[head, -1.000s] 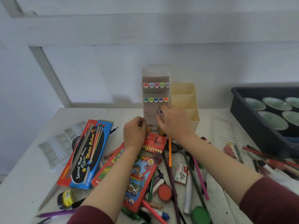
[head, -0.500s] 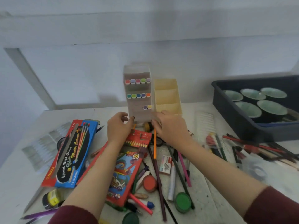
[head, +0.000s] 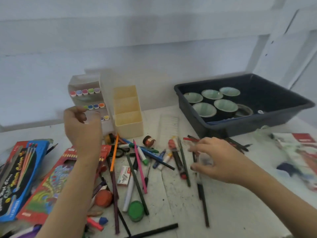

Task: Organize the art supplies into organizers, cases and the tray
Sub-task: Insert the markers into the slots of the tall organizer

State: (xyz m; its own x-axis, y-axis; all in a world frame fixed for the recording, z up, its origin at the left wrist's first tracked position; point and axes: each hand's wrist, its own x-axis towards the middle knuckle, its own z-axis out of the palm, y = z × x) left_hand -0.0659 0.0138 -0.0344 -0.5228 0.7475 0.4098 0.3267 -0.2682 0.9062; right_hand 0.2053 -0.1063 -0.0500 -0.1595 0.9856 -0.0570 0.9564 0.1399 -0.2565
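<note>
Two markers now sit in the bottom row of the white marker rack (head: 89, 100), and your right hand (head: 217, 162) has swung away from it to the loose pencils (head: 183, 162) right of the cream organizer (head: 128, 122). That slot looks done. Your right fingers are spread, gripping nothing, hovering just over a dark pencil. Your left hand (head: 82, 127) is loosely curled by the rack, apparently empty.

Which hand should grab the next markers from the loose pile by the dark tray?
Probably the right hand: it is open, low over the loose markers and pencils near the dark tray. The left hand is raised by the marker organizer.
</note>
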